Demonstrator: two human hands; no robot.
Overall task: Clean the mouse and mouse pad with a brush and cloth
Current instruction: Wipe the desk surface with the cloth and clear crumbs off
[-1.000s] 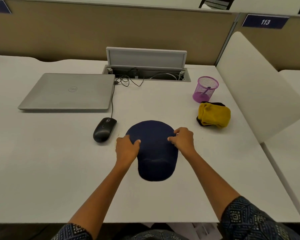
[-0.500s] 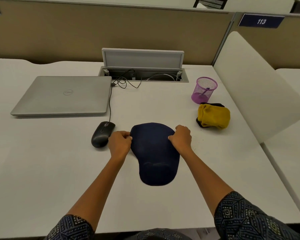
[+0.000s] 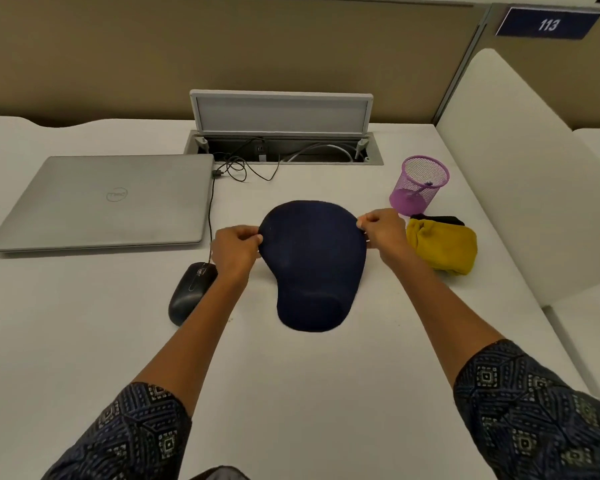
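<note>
A closed silver laptop (image 3: 108, 200) is seen at the far left of the white desk (image 3: 84, 341), with a black cable (image 3: 210, 216) run from its right edge down to the black mouse (image 3: 187, 296). The mouse is partly covered by the left forearm and lies just left of the mouse pad (image 3: 312, 265). Off to the right, a purple mesh cup (image 3: 418, 185) is stood upright, something purple being seen inside it, though what it is cannot be told. Just in front of it a folded yellow cloth (image 3: 442, 245) is laid over something dark.

The navy mouse pad is held at mid-desk, wrist rest nearest the person. Its left rim is pinched by the left hand (image 3: 236, 251), its right rim by the right hand (image 3: 383, 233), thumb and fingertips pressed together on the edge. Both forearms are stretched forward, patterned sleeves (image 3: 534, 410) pushed up past the elbows.

Behind, a cable hatch (image 3: 281, 147) is propped open, wires spilling out. Tan partitions (image 3: 222, 53) are seen beyond, and a blue plate (image 3: 548, 24) marked 113.
</note>
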